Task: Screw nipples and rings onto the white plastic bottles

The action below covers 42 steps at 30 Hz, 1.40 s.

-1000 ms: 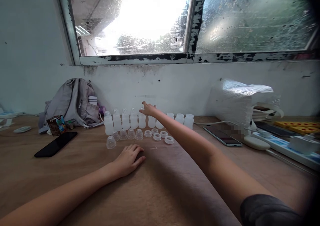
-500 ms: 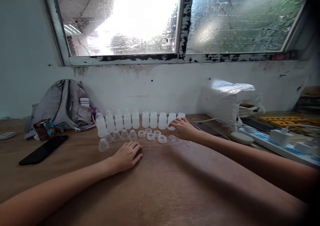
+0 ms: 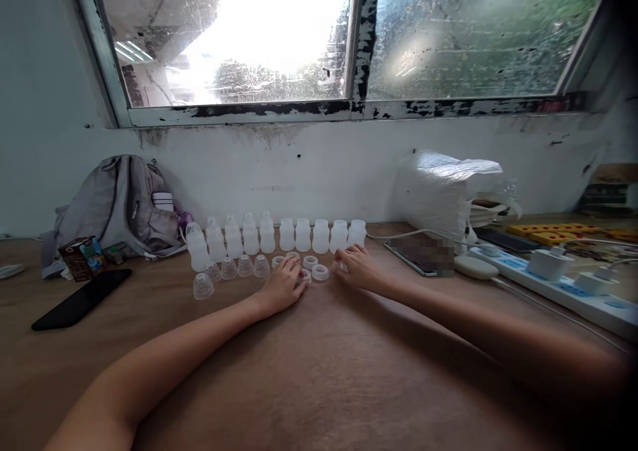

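Observation:
A row of small white plastic bottles stands along the wall on the wooden table. In front of them lie several clear dome caps and white screw rings. My left hand rests on the table with its fingers bent together onto a white ring. My right hand lies just to the right of the rings. Its fingertips curl down over a small pale piece that I cannot make out.
A grey backpack, a small carton and a black phone lie at the left. To the right are a second phone, a white plastic bag, a power strip with chargers and yellow parts.
My right hand drew back from the bottle row to the table beside the rings. My left hand slid forward and right onto a ring. The camera tipped slightly downward.

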Tool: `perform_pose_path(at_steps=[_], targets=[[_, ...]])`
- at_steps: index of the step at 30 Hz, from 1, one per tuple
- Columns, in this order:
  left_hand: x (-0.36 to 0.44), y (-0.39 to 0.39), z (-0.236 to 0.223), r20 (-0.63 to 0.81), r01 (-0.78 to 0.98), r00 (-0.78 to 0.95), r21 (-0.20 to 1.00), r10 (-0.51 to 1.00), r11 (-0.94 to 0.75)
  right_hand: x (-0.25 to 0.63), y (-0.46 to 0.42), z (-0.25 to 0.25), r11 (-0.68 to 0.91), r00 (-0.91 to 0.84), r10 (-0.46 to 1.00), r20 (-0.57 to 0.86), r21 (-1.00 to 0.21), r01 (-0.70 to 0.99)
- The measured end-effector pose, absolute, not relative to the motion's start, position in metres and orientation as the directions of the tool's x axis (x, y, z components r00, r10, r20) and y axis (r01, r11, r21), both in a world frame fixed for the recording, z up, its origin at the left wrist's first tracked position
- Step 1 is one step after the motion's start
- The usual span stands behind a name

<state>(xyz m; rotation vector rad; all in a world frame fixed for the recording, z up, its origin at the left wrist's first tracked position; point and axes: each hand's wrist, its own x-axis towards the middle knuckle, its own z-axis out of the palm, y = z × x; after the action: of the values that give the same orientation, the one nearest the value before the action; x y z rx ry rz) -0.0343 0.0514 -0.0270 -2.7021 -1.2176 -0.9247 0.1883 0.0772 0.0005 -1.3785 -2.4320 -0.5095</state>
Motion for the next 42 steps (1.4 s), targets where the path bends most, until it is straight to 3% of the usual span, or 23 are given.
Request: perform_pose_path(at_steps=[2,5,8,16,18,22,25,34,42], targets=[[-0.036,0.050,-0.023,0.507,0.615,0.501,0.361,0.701,-0.701,0.183,0.070,-0.003,0.480,-0.491,0.723,0.486,0.159,0.863],[-0.036,0.051,-0.018,0.424,0.333,0.354,0.776,0.834,-0.536,0.172,0.053,-0.008,0.584,-0.587,0.582,0.563,0.212,0.783],[-0.034,0.056,-0.019,0.298,0.058,0.218,0.947,0.929,-0.317,0.161,0.037,-0.014,0.702,-0.651,0.467,0.599,0.197,0.684],[-0.031,0.053,-0.023,0.230,-0.145,0.253,0.969,0.940,-0.198,0.152,0.037,-0.030,0.776,-0.465,0.440,0.768,-0.065,0.627],[-0.031,0.048,-0.021,0.224,-0.168,0.306,0.969,0.925,-0.179,0.153,0.038,-0.031,0.804,-0.452,0.390,0.802,-0.057,0.592],[-0.027,0.040,-0.020,0.196,-0.208,0.435,0.971,0.879,-0.114,0.152,0.034,-0.030,0.863,-0.542,0.232,0.808,0.086,0.498],[-0.020,0.035,-0.022,0.162,-0.218,0.430,0.973,0.888,-0.072,0.151,0.031,-0.027,0.869,-0.594,0.211,0.777,0.129,0.478],[-0.015,0.036,-0.023,0.106,-0.289,0.347,0.957,0.932,-0.001,0.151,0.023,-0.014,0.887,-0.720,0.280,0.635,0.115,0.446],[-0.016,0.032,-0.017,0.089,-0.304,0.354,0.952,0.931,0.024,0.150,0.033,-0.023,0.857,-0.579,0.354,0.734,-0.006,0.516]])
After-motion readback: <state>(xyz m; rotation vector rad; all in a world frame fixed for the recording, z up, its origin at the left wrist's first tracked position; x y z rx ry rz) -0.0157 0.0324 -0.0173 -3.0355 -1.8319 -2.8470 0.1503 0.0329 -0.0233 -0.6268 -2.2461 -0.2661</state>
